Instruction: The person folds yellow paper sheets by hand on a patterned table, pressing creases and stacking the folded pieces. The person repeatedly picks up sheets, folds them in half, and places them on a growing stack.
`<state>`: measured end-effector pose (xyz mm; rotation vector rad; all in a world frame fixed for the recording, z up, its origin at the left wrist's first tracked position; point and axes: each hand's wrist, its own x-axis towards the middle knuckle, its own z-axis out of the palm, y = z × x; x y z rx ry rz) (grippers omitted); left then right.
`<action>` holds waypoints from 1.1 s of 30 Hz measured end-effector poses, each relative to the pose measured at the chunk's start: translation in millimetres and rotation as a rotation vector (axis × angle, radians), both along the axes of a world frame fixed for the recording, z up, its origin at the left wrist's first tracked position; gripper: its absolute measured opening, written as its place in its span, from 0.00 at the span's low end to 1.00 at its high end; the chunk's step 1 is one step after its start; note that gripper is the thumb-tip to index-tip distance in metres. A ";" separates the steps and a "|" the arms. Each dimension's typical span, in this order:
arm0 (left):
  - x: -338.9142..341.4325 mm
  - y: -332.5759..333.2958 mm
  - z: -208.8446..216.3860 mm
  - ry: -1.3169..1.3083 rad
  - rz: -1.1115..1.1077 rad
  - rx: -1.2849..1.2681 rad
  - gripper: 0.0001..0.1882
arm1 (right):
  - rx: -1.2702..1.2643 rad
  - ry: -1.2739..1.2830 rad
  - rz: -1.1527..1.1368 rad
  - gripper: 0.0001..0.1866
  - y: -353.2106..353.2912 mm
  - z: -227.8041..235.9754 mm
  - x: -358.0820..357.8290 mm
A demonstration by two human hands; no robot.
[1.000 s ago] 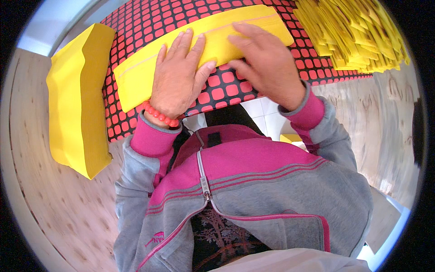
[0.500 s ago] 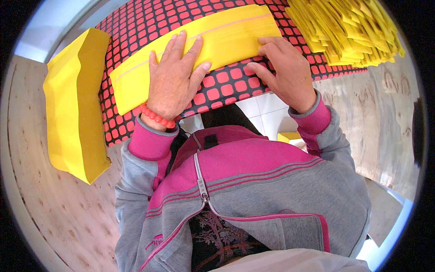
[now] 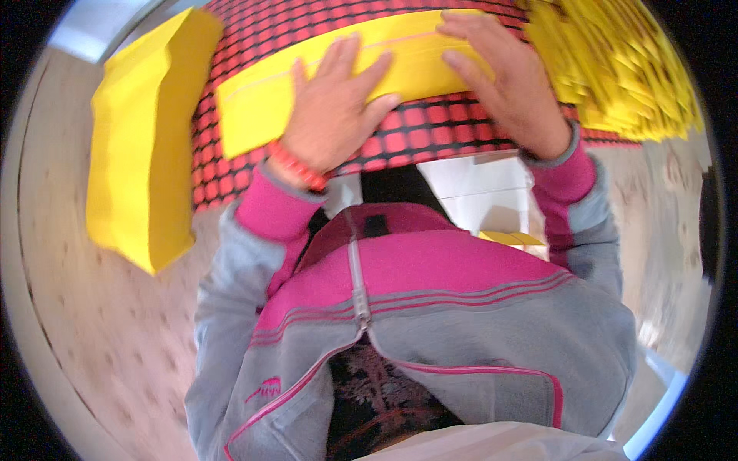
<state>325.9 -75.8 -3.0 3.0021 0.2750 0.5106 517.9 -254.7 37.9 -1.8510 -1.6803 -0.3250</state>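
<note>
A long, flat yellow strip of folded, fabric-like material (image 3: 257,107), with a pale line along its length, lies on a table covered in red-and-black checked cloth (image 3: 453,127). My left hand (image 3: 330,107), a red bead bracelet (image 3: 297,165) at its wrist, rests flat on the strip's middle with fingers spread. At the strip's right end is my right hand (image 3: 511,84), its fingertips reaching over the far edge and its thumb apart over the yellow surface. No object shows between that thumb and the fingers. Motion blurs both hands somewhat.
To the left stands a tall yellow stack or folded piece (image 3: 142,146), beside the cloth. A thick heap of yellow folded pieces (image 3: 623,77) covers the table's right end. Pale wooden boards (image 3: 92,323) lie at the left. Something yellow (image 3: 511,238) shows below the table edge.
My right hand has moved up over the strip's right end, from its near edge toward its far edge. My left hand stays spread on the strip. The whole view has shifted slightly.
</note>
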 end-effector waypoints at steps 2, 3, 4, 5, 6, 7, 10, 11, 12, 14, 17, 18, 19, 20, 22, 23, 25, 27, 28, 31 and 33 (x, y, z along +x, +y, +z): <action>-2.7 -0.5 -0.9 -0.054 -0.004 -0.015 0.28 | -0.141 0.028 0.124 0.21 24.0 -7.6 9.5; -4.9 -0.8 -0.7 -0.080 -0.011 -0.019 0.27 | -0.163 0.031 0.162 0.22 35.0 -14.7 12.8; -9.6 -0.4 0.2 -0.128 -0.018 -0.053 0.25 | -0.176 0.041 0.161 0.22 40.5 -22.8 12.6; -13.2 -0.4 1.5 -0.163 -0.028 -0.090 0.23 | -0.194 0.047 0.151 0.23 44.4 -29.7 13.1; -17.9 -0.2 3.6 -0.195 -0.039 -0.143 0.21 | -0.197 0.041 0.145 0.24 45.3 -34.0 14.8; -24.0 -0.8 6.2 -0.211 -0.016 -0.125 0.19 | -0.201 0.035 0.134 0.24 44.5 -37.9 14.7; -44.7 -9.0 15.1 -0.207 0.070 -0.107 0.16 | -0.193 0.006 0.114 0.27 39.4 -42.2 13.3; -52.4 -11.7 17.8 -0.179 0.116 -0.103 0.15 | -0.170 -0.010 0.120 0.28 38.6 -41.6 12.9; -58.2 -12.6 20.0 -0.185 0.149 -0.094 0.15 | -0.185 -0.003 0.114 0.28 38.2 -40.5 12.7; -66.9 -11.2 22.0 -0.181 0.191 -0.024 0.14 | -0.183 0.001 0.121 0.30 38.6 -37.9 12.0; -79.9 -9.0 20.5 -0.193 0.245 0.030 0.15 | -0.196 0.011 0.142 0.31 37.9 -34.4 10.4; -83.8 -7.4 19.6 -0.197 0.251 0.049 0.15 | -0.195 0.017 0.138 0.32 37.8 -33.9 9.5; -87.9 -6.1 18.8 -0.201 0.257 0.068 0.15 | -0.195 0.024 0.135 0.32 37.4 -33.3 8.6; -89.3 -3.3 17.6 -0.254 0.246 0.120 0.16 | -0.195 0.030 0.131 0.32 37.1 -32.8 7.8; -95.9 -3.4 16.2 -0.230 0.264 0.054 0.17 | -0.206 0.022 0.123 0.33 36.7 -32.0 6.6; -99.3 -4.0 15.9 -0.214 0.273 0.019 0.17 | -0.212 0.018 0.116 0.34 36.7 -31.7 6.3; -106.2 -5.5 16.8 -0.159 0.267 0.010 0.18 | -0.195 0.023 0.130 0.34 37.1 -31.6 6.1; -110.7 -5.3 18.2 -0.146 0.241 0.049 0.18 | -0.185 0.024 0.136 0.35 37.5 -32.2 6.4; -112.6 -4.4 19.7 -0.145 0.238 0.040 0.17 | -0.184 0.025 0.134 0.36 37.5 -32.7 6.6; -114.2 -4.0 24.1 -0.140 0.248 0.021 0.17 | -0.182 0.016 0.130 0.34 37.2 -35.1 7.5; -110.6 -6.1 26.3 -0.133 0.276 0.019 0.18 | -0.176 0.023 0.125 0.31 37.6 -37.1 8.1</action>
